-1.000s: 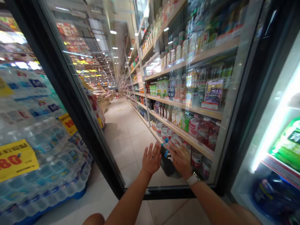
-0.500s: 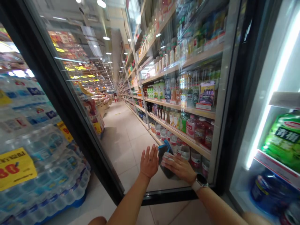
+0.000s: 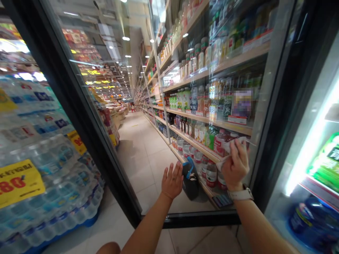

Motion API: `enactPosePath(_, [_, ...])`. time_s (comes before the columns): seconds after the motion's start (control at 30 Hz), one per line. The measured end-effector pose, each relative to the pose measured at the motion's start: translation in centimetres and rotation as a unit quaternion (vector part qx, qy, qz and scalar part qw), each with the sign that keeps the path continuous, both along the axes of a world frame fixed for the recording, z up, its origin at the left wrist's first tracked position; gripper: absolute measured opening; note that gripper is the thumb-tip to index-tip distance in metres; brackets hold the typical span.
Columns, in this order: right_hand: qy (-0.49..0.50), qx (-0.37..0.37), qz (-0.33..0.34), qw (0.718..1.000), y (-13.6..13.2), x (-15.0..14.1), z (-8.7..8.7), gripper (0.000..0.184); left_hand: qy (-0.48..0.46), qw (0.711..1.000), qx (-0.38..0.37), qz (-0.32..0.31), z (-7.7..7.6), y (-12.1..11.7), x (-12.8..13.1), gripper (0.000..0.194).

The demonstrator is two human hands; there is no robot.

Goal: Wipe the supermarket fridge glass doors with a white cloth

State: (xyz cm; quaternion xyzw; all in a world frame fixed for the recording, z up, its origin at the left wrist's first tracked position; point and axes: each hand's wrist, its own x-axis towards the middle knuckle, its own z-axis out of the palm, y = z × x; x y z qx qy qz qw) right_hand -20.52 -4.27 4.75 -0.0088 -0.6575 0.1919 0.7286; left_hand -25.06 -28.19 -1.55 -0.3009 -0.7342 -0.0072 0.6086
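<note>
A glass door (image 3: 140, 169) in a black frame stands before me. My left hand (image 3: 172, 181) lies against the glass in its lower middle part, fingers stretched out and nothing in it. Higher up and farther right, my right hand (image 3: 235, 167) holds a crumpled white cloth (image 3: 224, 161) to the pane; the cloth sticks out beyond the fingers and at the thumb side. A watch with a pale strap is on the right wrist. Through the glass, a dark bag (image 3: 191, 185) with a blue handle shows on the floor between my hands.
Left of the door rise stacked packs of bottled water (image 3: 60, 197) with a yellow price sign (image 3: 21, 178). Shelves of drink bottles (image 3: 209, 120) show through the pane. At right, a lit cooler holds a green bottle (image 3: 327, 162) and a blue container (image 3: 315, 220).
My right hand, with the white cloth, has moved up and to the right across the glass, away from my left hand. The left hand stays nearly in place.
</note>
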Motion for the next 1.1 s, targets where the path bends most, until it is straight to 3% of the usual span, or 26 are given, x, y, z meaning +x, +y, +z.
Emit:
enactPosePath(0.1, [0.027, -0.046, 0.014, 0.998, -0.7, -0.2, 0.9, 0.051, 0.003, 1.0, -0.001, 0.0, 0.0, 0.0, -0.1, 0.06])
enactPosePath(0.23, [0.018, -0.001, 0.046, 0.999, -3.0, -0.7, 0.1, 0.053, 0.008, 1.0, 0.001, -0.012, 0.0, 0.0, -0.3, 0.06])
enactPosePath(0.47, [-0.061, 0.155, 0.105, 0.98, -5.6, -0.6, -3.9, 0.052, 0.004, 1.0, 0.003, -0.016, 0.2, -0.1, -0.5, 0.06])
enactPosePath(0.67, [-0.119, 0.278, 0.121, 0.945, -5.8, 0.2, -7.8, 0.044, 0.011, 1.0, 0.007, -0.027, 0.6, 0.1, -0.3, 0.059])
enactPosePath(0.83, [-0.148, 0.333, 0.147, 0.92, -5.5, 0.7, -10.3, 0.039, 0.007, 1.0, 0.005, -0.017, 0.6, 0.1, 0.0, 0.061])
enactPosePath(0.9, [-0.145, 0.362, 0.159, 0.907, -5.2, 0.8, -10.1, 0.037, 0.009, 1.0, 0.007, -0.018, 0.7, 0.1, 0.2, 0.06])
enactPosePath(1.0, [-0.144, 0.388, 0.162, 0.896, -4.6, 1.0, -8.4, 0.036, 0.005, 1.0, 0.01, -0.02, 0.6, 0.1, 0.3, 0.06])
enactPosePath(1.1, [-0.136, 0.334, 0.133, 0.923, -3.8, 1.2, -5.8, 0.037, 0.001, 1.0, 0.008, -0.018, 0.4, 0.1, 0.3, 0.06])
